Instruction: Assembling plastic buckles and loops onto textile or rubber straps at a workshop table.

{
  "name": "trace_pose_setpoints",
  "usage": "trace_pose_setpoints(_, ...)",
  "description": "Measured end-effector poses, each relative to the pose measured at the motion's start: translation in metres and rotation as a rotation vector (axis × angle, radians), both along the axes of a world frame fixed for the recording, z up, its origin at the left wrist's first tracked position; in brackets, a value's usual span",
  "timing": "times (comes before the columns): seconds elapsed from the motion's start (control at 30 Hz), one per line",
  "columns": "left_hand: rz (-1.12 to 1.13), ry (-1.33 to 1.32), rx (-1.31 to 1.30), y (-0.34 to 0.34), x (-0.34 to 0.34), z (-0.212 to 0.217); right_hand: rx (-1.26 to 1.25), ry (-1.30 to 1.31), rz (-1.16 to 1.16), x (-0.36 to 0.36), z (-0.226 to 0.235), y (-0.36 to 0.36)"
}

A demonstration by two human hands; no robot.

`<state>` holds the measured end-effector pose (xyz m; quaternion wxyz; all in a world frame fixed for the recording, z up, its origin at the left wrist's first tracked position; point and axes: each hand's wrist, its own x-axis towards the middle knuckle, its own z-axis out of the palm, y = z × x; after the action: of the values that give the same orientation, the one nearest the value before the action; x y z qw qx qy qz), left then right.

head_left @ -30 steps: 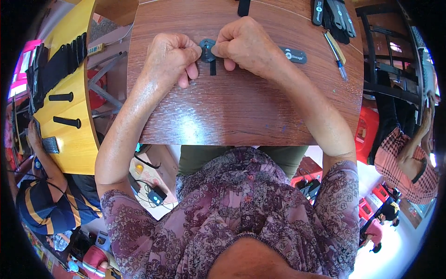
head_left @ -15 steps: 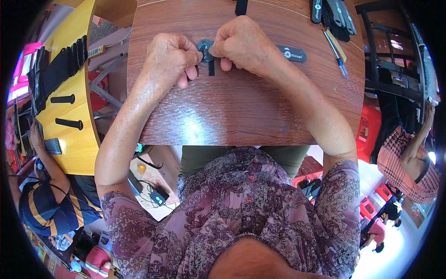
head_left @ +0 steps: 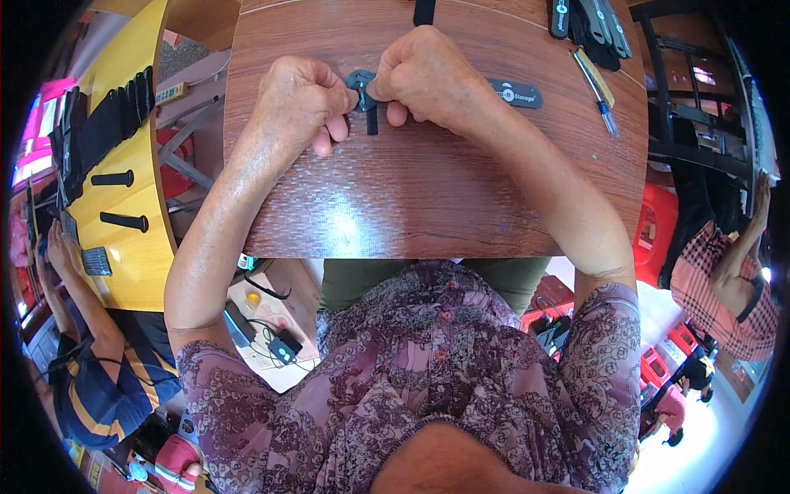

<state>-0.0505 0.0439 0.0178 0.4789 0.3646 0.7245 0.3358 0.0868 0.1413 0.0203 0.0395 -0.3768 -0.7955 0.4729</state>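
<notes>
Between my two hands is a small dark grey rounded piece (head_left: 360, 80) with an opening in it. A short black strap (head_left: 372, 123) hangs from its near side. My left hand (head_left: 298, 95) pinches the left edge of the piece between thumb and finger, other fingers curled below. My right hand (head_left: 420, 74) grips its right side the same way. The fingertips hide part of it. Just right of my right hand lies a flat grey rounded tab (head_left: 518, 94) with light printing, partly covered by my wrist.
A screwdriver (head_left: 607, 115) lies beside a yellowish strip at the table's right. Several grey-and-black straps (head_left: 605, 33) are piled at the far right corner; another black strap (head_left: 424, 11) is at the far edge. A yellow table (head_left: 132, 263) with black straps stands left. Other people work on both sides.
Both my hands keep their pinch, with only a slight shift of the grey piece. At left, another person's arms have moved, and both their hands now show near the yellow table.
</notes>
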Motion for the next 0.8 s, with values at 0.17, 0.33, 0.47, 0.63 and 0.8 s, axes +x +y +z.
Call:
trace_pose_setpoints(0.17, -0.002, 0.036, -0.006, 0.002, 0.001, -0.001, -0.019, -0.032, 0.001, -0.001, 0.003, 0.000)
trace_pose_setpoints(0.33, -0.008, 0.084, -0.024, 0.004, 0.003, 0.002, 0.008, -0.027, 0.017, -0.002, 0.001, 0.001)
trace_pose_setpoints(0.47, -0.032, 0.113, -0.055, 0.005, 0.004, 0.003, 0.017, -0.040, 0.023, -0.001, 0.005, 0.000)
trace_pose_setpoints(0.63, -0.057, 0.164, -0.062, 0.006, 0.006, 0.006, 0.103, -0.040, 0.062, -0.001, -0.001, 0.001)
trace_pose_setpoints(0.8, -0.063, 0.218, -0.095, 0.009, 0.011, 0.011, 0.036, -0.019, 0.032, 0.000, -0.001, 0.002)
